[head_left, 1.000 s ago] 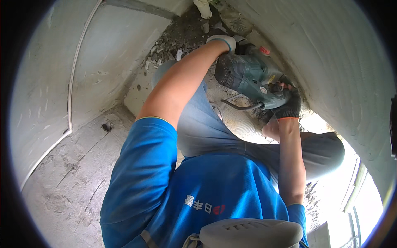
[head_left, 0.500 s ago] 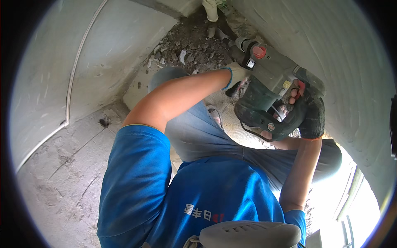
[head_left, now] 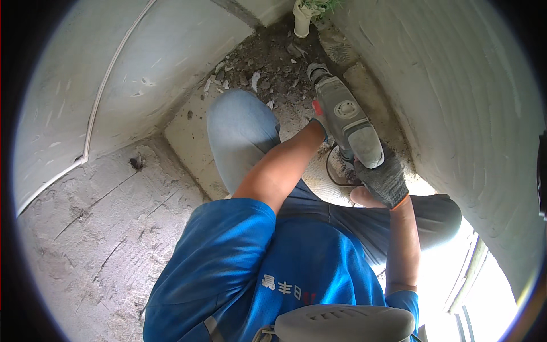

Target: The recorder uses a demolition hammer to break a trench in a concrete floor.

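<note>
A grey-green rotary hammer (head_left: pixel 347 111) points away from me toward the back corner, its front end among dark rubble (head_left: pixel 259 68). My left hand (head_left: pixel 320 123), in a pale glove with a teal cuff, holds the tool's left side near a red part; its fingers are mostly hidden beneath the body. My right hand (head_left: pixel 380 178), in a dark knit glove with an orange cuff, grips the rear handle, partly covered by the housing. A dark cord (head_left: pixel 336 178) loops below the tool.
A pale pipe (head_left: pixel 302 23) rises in the corner. Walls (head_left: pixel 456 102) close in on both sides; a white conduit (head_left: pixel 99 97) runs down the left one. Cracked rough floor (head_left: pixel 97 222) lies at left. My bent knee (head_left: pixel 239 122) is beside the tool, and bright light enters at lower right.
The hammer has swung from a slanted position on the right to pointing into the corner, turned to show its top. My left hand and both forearms have shifted with it.
</note>
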`<control>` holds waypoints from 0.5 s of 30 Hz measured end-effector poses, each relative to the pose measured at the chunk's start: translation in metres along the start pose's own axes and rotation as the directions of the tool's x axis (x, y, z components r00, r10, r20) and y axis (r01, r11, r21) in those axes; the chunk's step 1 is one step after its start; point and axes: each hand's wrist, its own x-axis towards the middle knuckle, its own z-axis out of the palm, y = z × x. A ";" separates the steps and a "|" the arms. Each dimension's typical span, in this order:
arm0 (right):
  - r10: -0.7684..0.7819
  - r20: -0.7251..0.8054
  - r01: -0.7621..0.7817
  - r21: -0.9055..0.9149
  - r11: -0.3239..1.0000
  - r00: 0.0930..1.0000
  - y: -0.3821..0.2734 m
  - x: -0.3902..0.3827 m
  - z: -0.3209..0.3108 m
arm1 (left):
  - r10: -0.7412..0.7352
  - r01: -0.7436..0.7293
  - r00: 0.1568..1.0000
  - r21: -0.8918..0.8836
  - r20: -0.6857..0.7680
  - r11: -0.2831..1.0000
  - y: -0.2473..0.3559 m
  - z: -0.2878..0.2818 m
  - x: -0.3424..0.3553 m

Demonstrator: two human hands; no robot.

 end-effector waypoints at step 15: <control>-0.174 0.064 0.180 -0.113 0.977 0.983 0.010 0.011 0.036 | 0.001 0.053 0.916 -0.123 0.401 0.991 0.040 -0.067 0.019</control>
